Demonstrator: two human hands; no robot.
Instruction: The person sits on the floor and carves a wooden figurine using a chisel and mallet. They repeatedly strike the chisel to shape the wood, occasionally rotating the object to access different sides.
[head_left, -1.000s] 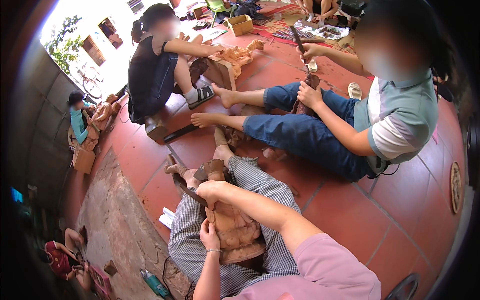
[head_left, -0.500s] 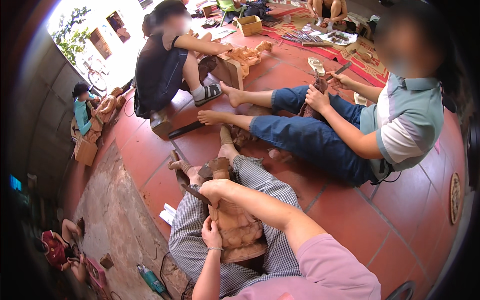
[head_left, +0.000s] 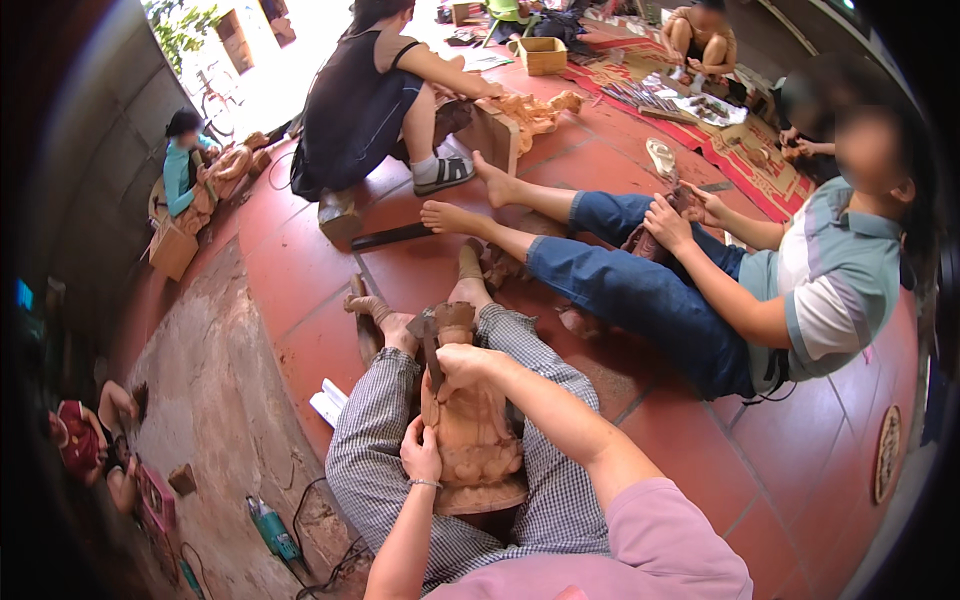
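A pale brown wooden carving [head_left: 478, 440] with a rounded, ridged body and a darker top stands between my knees. My right hand [head_left: 463, 368] is closed around a dark, narrow, flat tool [head_left: 433, 362] at the carving's upper left side. The tool points upward; its exact kind is unclear. My left hand [head_left: 422, 455] grips the carving's lower left side, fingertips pressed on the wood below the tool. Beyond the carving are my feet, with wraps around them.
At the right, a seated co-worker [head_left: 820, 280] works a dark carving, legs stretched toward mine. Another co-worker [head_left: 360, 100] bends over a pale carving ahead. A green power tool [head_left: 273, 530] with a cord lies at lower left. Several hand tools [head_left: 650, 97] rest on a red mat.
The tool in my right hand has swung from slanting left to nearly upright against the carving. My left hand keeps its grip. The whole view has shifted slightly.
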